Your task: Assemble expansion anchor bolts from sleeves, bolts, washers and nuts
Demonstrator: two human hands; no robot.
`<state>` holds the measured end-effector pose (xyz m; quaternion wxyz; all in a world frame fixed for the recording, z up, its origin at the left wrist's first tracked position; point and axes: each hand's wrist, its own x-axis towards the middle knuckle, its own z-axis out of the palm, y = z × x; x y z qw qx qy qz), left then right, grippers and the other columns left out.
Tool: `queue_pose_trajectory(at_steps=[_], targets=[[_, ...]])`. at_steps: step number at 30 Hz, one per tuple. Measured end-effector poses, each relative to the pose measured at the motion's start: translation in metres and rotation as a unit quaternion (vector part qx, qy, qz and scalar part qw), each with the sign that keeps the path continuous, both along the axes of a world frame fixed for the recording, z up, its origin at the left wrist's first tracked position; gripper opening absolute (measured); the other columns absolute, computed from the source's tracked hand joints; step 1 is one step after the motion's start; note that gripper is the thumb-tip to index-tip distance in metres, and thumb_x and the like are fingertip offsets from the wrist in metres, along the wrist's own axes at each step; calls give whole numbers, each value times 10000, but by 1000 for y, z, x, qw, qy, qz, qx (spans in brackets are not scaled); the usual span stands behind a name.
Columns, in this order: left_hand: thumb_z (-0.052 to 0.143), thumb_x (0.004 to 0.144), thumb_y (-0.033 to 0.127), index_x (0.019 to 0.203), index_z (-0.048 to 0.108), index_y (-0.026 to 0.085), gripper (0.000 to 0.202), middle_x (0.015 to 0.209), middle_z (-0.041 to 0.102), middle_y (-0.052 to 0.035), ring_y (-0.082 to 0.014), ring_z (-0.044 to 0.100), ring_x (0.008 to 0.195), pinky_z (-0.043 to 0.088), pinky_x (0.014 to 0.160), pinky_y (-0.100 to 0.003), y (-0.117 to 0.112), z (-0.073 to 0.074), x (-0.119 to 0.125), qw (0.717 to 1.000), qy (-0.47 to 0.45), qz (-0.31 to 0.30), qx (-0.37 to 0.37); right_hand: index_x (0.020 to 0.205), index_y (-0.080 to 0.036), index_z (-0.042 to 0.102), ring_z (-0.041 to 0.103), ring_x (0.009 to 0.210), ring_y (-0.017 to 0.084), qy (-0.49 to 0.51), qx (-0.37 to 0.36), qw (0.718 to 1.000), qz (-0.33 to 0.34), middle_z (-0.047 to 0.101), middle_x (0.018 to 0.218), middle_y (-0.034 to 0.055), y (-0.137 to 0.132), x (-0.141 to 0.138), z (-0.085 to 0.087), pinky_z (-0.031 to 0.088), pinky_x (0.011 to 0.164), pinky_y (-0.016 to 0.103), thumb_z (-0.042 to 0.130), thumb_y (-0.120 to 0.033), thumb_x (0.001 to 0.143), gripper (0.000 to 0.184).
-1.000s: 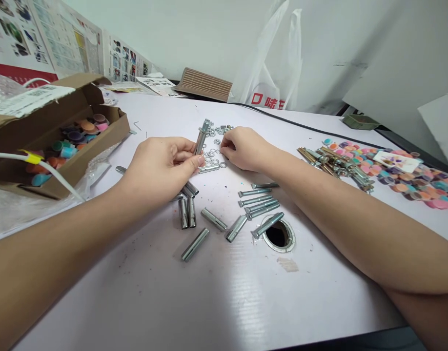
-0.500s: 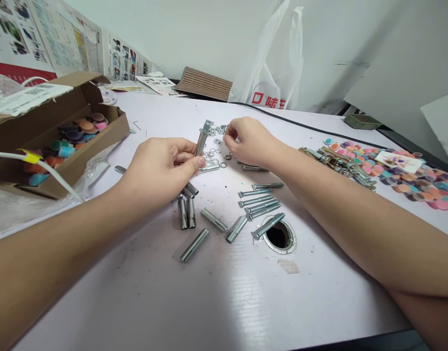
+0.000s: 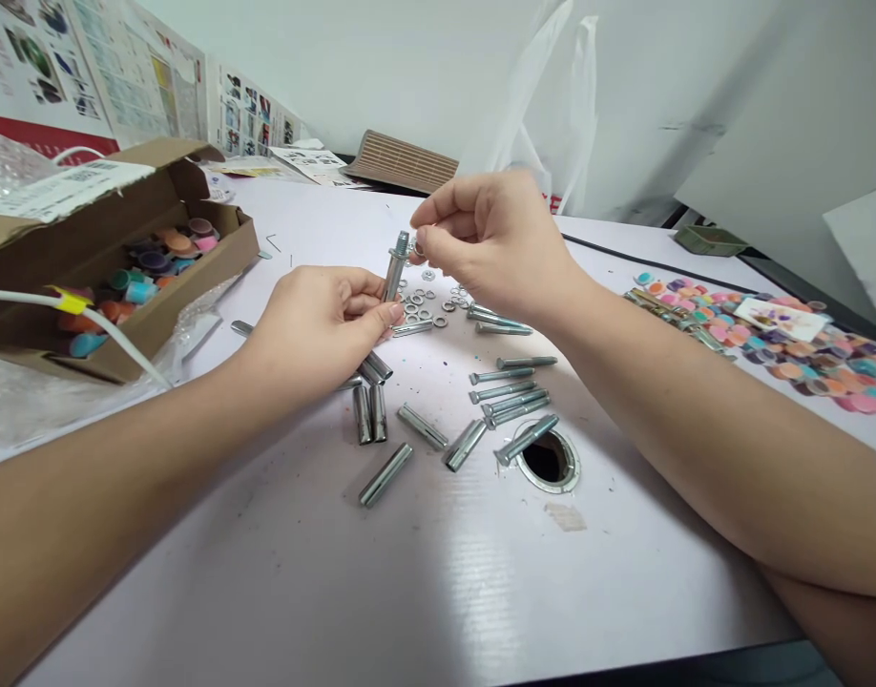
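Anchor bolt (image 3: 395, 270), zinc-grey, sleeved, held near upright with its threaded end topmost, above the table (image 3: 409, 592); gripped at its lower half by the left hand (image 3: 316, 324), thumb and fingers clenched round the sleeve.

Far left of the grip: cardboard box (image 3: 158, 320), open, holding coloured caps (image 3: 152, 262); white cable (image 3: 109, 334) crossing in front of it.

Below the grip: loose sleeves (image 3: 385, 474), several, lying flat on the table, some touching in pairs.

Just right of the grip: washers (image 3: 420, 307), a small scatter, lying flat.

At the bolt's top: right hand (image 3: 491, 243), raised off the table, thumb and forefinger pinched together against the thread; what sits between them is too small to tell.

Lower right of the grip: bare bolts (image 3: 506, 391), laid roughly parallel; round table hole (image 3: 549, 461) just beyond them.

Far right: flat coloured discs (image 3: 788, 358), spread out, well apart from both hands.
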<state>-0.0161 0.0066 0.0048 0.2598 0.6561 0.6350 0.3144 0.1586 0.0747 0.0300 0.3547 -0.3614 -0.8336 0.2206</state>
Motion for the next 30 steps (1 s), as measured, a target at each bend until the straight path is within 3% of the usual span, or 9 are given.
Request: queue_pose_trajectory(at_steps=[3,10,15,21,30], targets=[[638,809,393,896,736,214,221,746,733,-20,-164,611,663,425,599,-289,0,-1,0,1000,-4,-1,-4,965,-141,696,691,830,173,11,-13,1000,3,730,865,57,2,2,-1,541,729,286,541,-128,839,200],[635,798,387,827,727,211,201,722,716,-25,-164,603,639,441,594,-294,0,2,1,1000,9,1,-9,902,-154,718,700,875,185,38,20,999,26,732,873,42,-1,-1,-1,557,763,293,581,-173,856,146],[630,801,372,778,724,213,187,674,699,-24,-164,596,615,451,599,-299,0,3,0,1000,18,-8,-4,939,-150,725,698,883,182,12,36,999,9,733,918,51,-1,-1,-1,558,801,301,544,-172,885,190],[631,806,350,729,708,208,180,653,694,-13,-156,600,610,460,633,-302,2,4,-3,999,23,-22,0,1059,-167,725,668,994,211,-97,65,993,-27,716,1029,57,-6,-2,2,522,889,322,507,-189,917,261],[615,802,354,742,722,219,183,626,692,-2,-157,587,596,408,554,-299,2,2,-3,999,38,-30,-8,1023,-201,727,667,959,188,-82,125,989,-1,704,964,20,-5,0,-1,495,882,315,488,-209,929,257]])
